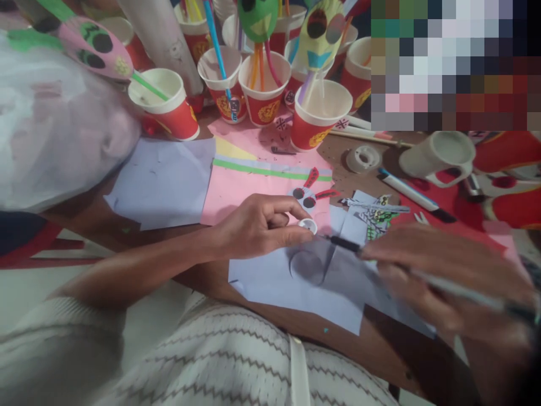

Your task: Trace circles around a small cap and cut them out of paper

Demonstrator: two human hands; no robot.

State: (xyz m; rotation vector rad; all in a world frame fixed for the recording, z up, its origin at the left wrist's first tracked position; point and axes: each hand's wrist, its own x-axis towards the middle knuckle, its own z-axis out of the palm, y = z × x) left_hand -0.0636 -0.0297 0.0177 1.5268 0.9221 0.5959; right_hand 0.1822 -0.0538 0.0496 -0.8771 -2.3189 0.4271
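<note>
Brown wooden tabletop (203, 276) carries it all. On it: pink paper sheet (236, 197) with green and yellow strips, and nearer me a blue-grey paper sheet (262, 287), mostly unworked as far as I can see. My left grip (270, 225) is pinched over it; my right grip (435, 270) is closed in a writing hold. Red-and-white paper cups (264, 104) at the back hold decorated oval faces (258, 17); I'd call those done. Right has a black-and-pale slim pen (346, 244), tip just beside the left fingertips; contact can't be told. Rabbit-like pale paper face (303, 192) has dark eyes and red ears; no mouth visible, so probably unfinished. Left holds a small white round plastic cap (308, 226); looks mid-job, marking unclear.
</note>
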